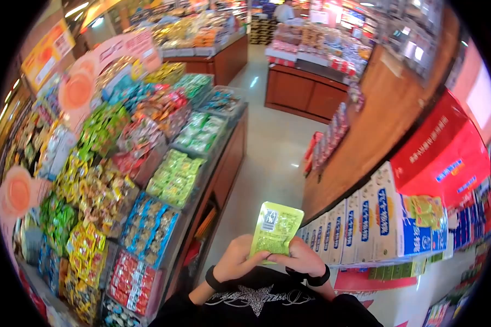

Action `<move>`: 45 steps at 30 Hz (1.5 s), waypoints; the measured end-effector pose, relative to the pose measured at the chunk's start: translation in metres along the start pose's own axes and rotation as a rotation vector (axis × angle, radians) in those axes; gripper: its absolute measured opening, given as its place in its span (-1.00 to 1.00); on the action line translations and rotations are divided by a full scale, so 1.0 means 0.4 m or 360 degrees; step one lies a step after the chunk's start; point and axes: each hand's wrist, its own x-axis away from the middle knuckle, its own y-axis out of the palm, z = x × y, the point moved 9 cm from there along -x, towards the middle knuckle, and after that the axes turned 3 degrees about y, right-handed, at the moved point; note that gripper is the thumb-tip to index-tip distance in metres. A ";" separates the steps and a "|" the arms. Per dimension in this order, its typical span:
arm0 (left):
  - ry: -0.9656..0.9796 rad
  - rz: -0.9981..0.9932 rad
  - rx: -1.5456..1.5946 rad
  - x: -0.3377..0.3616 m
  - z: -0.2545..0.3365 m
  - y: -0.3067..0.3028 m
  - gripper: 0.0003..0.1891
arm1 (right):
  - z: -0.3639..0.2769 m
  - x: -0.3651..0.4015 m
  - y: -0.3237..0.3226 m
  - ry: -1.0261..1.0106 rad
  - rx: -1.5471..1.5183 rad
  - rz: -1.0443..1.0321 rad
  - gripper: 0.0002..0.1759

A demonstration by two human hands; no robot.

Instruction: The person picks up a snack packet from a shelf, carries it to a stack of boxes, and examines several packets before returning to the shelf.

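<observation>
In the head view, a small light-green snack packet is held up in front of my chest, its printed back with a barcode facing me. My left hand grips its lower left side, the thumb across the front. My right hand grips the lower right side, its thumb close to the other one. The fingers behind the packet are hidden. Similar light-green packets fill a bin to the left of my hands.
Left stands a wooden display counter with bins of colourful wrapped snacks. Right are stacked white-and-blue boxes and a large red box. A tiled aisle runs ahead to more counters. A person is far back.
</observation>
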 end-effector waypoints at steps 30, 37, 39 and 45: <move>-0.0806 0.1250 -0.0712 0.190 -0.191 -0.559 -0.62 | 0.005 -0.644 0.288 0.0121 -0.0209 -0.0794 -0.65; -0.1014 0.1377 -0.0538 0.104 -0.385 -0.625 -0.67 | 0.115 -0.860 0.233 0.0275 -0.0271 -0.0666 -0.61; -0.1183 0.1489 -0.0297 0.109 -0.498 -0.620 -0.62 | 0.187 -0.924 0.239 0.0389 -0.0322 -0.0668 -0.62; -0.1584 0.1704 -0.0426 0.160 -0.731 -0.637 -0.62 | 0.418 -1.094 0.342 0.0633 -0.0425 -0.0884 -0.62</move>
